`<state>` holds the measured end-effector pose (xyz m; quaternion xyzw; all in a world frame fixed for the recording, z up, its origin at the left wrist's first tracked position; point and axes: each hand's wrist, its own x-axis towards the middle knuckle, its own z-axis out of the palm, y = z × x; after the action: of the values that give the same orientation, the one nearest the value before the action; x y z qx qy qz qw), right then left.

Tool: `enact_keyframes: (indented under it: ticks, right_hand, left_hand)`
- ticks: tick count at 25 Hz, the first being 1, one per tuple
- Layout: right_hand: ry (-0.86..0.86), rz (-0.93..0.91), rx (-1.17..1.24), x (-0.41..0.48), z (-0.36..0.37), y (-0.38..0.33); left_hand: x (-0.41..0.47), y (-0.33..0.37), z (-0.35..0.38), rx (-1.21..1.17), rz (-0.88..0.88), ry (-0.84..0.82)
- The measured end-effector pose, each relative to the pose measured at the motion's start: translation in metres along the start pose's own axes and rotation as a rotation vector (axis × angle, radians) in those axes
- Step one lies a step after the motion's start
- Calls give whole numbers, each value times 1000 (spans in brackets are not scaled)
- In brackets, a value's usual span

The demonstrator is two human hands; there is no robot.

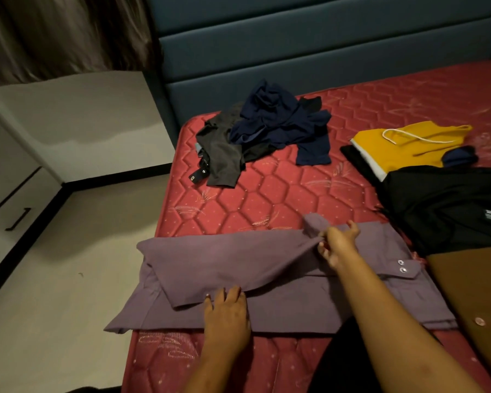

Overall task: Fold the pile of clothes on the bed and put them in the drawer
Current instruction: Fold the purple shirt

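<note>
Right hand: the right hand (338,242) pinches a raised fold of the purple button-cuffed fabric shirt (238,268) between thumb and curled fingers, lifting that fold slightly off the layer beneath.
Left hand: the left hand (227,310) lies flat with straight fingers, pressing the near edge of the folded-over flap.
Shirt: it is spread sideways across the near part of the red quilted mattress (267,194); its left end hangs just over the mattress edge, and a two-button cuff lies to the right of the right hand.
Right side: a brown buttoned garment (476,293) touches the shirt's right end; a black garment with a label (442,205) lies beyond it, and a yellow garment with a white cord (403,148) lies farther still.
Far centre: a rumpled pile of dark blue and grey clothes (267,129) sits near the blue padded headboard (295,52).
Left: a white drawer unit with a black bar handle (17,219) stands across the floor, well apart from the bed.
</note>
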<state>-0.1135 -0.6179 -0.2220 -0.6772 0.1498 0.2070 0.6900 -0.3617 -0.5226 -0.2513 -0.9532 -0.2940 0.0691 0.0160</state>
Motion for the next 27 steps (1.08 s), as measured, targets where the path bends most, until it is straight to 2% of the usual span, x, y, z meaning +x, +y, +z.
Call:
enact_keyframes:
  ticks: [1,2,4,5,8,12,13,15,18,20,23,27]
  right_hand:
    - [-14,-43,60,-4,-1,-3]
    - [-4,-167,11,-11,0,-6]
    - [-45,-471,-204,-18,-1,-5]
    - [-108,-559,-298,-20,-2,-2]
    - [-371,-588,-563,-19,-5,5]
    - [-769,-742,-953,-34,5,19]
    - [-795,-806,-1121,-42,12,25]
    - [-615,-1004,-1414,-51,24,35]
    - [-311,-1189,-1494,-50,35,46]
    - [-253,-1191,-1528,-46,37,45]
    - [-181,-1098,-1592,-42,29,40]
    - [212,-974,-1433,-32,0,11]
  left_hand:
    - [1,5,0,-24,26,17]
    - [3,10,0,-32,67,15]
    - [9,20,-1,31,120,13]
    - [14,24,-1,18,130,26]
    - [29,37,-7,-95,166,72]
    - [44,37,-6,-234,144,81]
    - [48,34,-5,-280,138,70]
    - [53,29,-4,-343,164,62]
    - [54,24,1,-311,162,42]
    - [56,22,7,-246,144,48]
    - [55,23,16,-182,144,59]
    - [44,16,24,-223,230,200]
